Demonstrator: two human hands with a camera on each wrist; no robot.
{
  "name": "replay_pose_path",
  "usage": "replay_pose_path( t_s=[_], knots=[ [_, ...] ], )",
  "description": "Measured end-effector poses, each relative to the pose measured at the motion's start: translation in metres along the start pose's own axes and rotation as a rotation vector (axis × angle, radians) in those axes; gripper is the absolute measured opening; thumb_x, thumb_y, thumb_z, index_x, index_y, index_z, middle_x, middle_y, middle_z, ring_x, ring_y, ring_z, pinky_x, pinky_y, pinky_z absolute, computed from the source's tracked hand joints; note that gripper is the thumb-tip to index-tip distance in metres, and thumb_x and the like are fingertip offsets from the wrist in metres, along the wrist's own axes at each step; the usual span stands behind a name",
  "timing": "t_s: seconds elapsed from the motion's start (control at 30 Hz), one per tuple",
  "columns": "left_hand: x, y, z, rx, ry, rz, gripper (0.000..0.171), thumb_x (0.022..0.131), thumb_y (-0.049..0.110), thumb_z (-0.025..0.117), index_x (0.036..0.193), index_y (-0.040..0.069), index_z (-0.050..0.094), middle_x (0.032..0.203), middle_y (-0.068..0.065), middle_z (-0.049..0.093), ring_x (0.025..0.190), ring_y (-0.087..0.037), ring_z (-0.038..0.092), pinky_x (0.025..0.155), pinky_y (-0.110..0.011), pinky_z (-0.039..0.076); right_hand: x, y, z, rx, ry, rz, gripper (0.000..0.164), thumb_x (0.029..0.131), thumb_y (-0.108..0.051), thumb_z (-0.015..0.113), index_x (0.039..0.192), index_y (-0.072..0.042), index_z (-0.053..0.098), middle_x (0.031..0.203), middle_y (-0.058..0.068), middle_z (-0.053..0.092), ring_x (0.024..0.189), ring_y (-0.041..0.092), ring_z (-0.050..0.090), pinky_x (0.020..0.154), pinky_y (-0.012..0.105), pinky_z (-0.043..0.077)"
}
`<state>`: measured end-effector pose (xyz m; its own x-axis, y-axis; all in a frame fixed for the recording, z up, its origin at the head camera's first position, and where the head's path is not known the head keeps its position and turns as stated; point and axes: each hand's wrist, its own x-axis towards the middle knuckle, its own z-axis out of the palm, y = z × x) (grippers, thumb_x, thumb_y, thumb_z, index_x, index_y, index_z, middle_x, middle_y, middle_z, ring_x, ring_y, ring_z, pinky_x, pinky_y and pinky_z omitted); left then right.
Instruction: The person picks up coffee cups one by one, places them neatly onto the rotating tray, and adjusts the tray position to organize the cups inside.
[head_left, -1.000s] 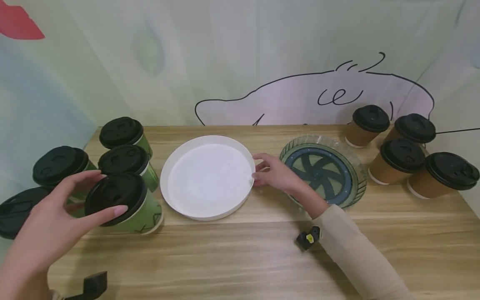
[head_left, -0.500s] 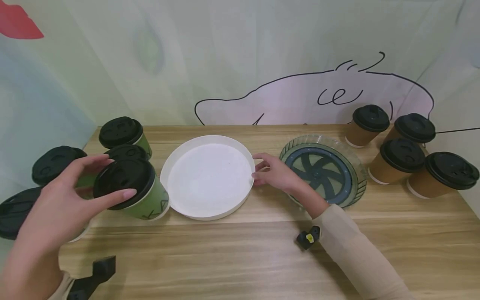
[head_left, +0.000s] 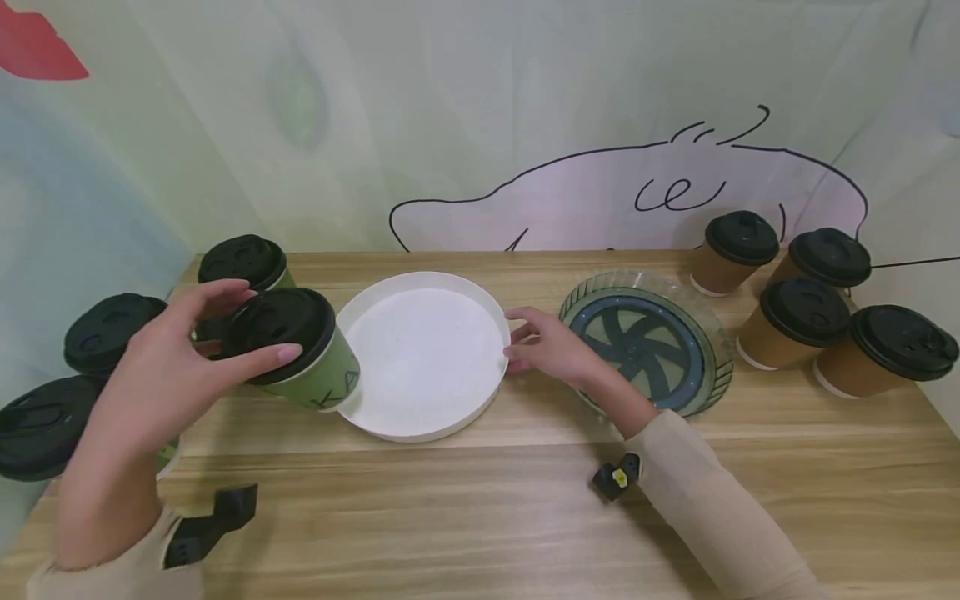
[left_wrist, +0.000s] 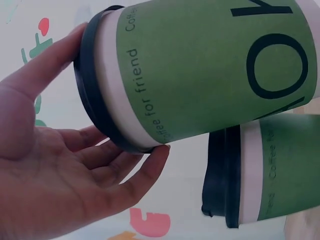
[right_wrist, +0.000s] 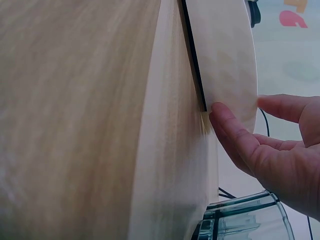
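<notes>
A green paper coffee cup (head_left: 318, 379) with a black lid (head_left: 281, 333) tilts in the air at the left rim of a white round tray (head_left: 420, 358). My left hand (head_left: 168, 358) grips this cup round its lid, thumb in front and fingers behind. In the left wrist view the lettered cup (left_wrist: 210, 65) fills the upper part, with a second green cup (left_wrist: 290, 170) below it. At the tray's right edge, my right hand (head_left: 551, 346) holds the rim with bent fingers. The right wrist view shows its fingertips against the tray's outer wall (right_wrist: 225, 60).
Several green lidded cups (head_left: 112, 333) stand at the left, partly behind my left hand. To the right of the tray lies a clear ribbed dish (head_left: 720, 358) with a dark spiral pattern. Several brown lidded cups (head_left: 780, 333) stand by the right wall.
My left hand has lifted the green cup and carried it right and away from me, up to the tray's left rim. My right hand and the tray have stayed in place.
</notes>
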<state>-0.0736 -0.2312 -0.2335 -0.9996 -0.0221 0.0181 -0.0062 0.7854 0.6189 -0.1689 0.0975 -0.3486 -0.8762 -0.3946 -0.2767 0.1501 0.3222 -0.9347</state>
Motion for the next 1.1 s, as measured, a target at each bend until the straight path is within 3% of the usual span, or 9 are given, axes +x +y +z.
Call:
replay_pose_path(
  t_s=[1.1],
  knots=[
    [0.039, 0.017, 0.023, -0.019, -0.062, 0.015, 0.093, 0.077, 0.048, 0.069, 0.143, 0.004, 0.022, 0.142, -0.020, 0.030, 0.125, -0.042, 0.030, 0.093, -0.058, 0.029, 0.000, 0.001, 0.000, -0.013, -0.002, -0.015, 0.053, 0.087, 0.003, 0.057, 0.136, -0.002, 0.036, 0.111, 0.023, 0.050, 0.088, 0.027, 0.063, 0.074, 0.032, 0.053]
  ],
)
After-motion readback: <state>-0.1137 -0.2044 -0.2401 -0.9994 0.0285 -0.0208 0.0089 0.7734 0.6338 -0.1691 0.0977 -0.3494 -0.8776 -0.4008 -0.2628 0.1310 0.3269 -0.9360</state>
